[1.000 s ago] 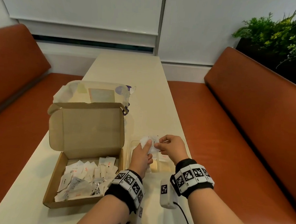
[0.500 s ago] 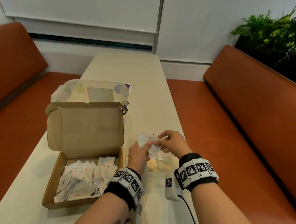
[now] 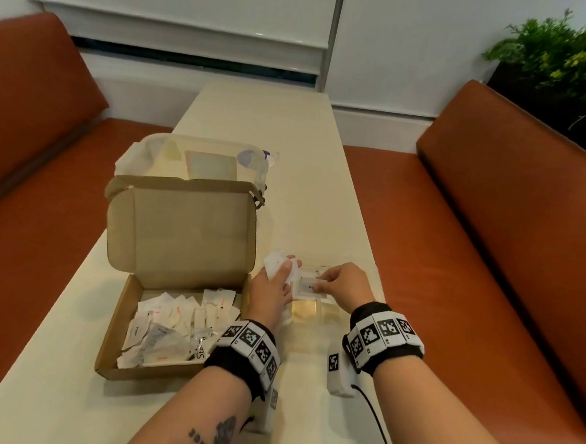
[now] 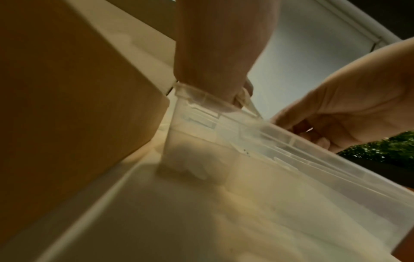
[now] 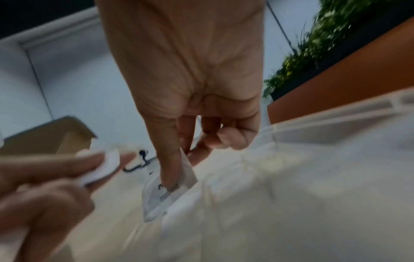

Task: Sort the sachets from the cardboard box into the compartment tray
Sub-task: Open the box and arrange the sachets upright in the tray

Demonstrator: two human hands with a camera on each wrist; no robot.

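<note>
Left hand [image 3: 273,289] fingers gripping crumpled sachets [image 3: 277,267], right hand [image 3: 346,285] fingers pinching one sachet [image 3: 310,286] over clear tray [image 3: 357,267] (cardboard box [image 3: 178,283] alongside)

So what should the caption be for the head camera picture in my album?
Left hand holds white sachets while right hand lowers one into the clear tray.

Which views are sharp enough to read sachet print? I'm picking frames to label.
Head view: evenly lit and mostly sharp, edges bowed by the wide lens, print on the sachets too small to read. Left wrist view: dim, yellowish and blurred, tray hazy. Right wrist view: motion-blurred, lettering on the pinched sachet smeared.
</note>
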